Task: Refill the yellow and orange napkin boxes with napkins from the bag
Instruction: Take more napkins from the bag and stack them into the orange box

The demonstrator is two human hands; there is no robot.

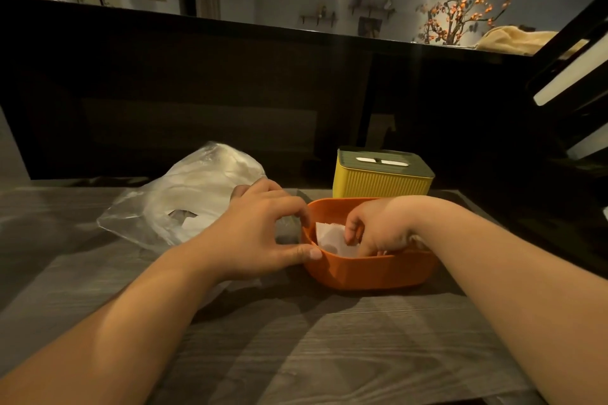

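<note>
Here your left hand [260, 230] pinches the left rim of the orange box [368, 270]; your right hand [371, 227], inside it, curls round the napkins [332, 237] (soft, light, probably easily crumpled: grip the stack's edges). Bag [184, 200] left of it, yellow box [381, 177] behind.

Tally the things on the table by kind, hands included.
Napkin boxes: 2 (orange box, yellow box)
Bags: 1 (plastic bag)
Hands: 2 (left hand gripping the orange box's rim, right hand inside it)
Sheets: the napkins in the orange box cannot be counted
Total: 5, sheets aside
</note>
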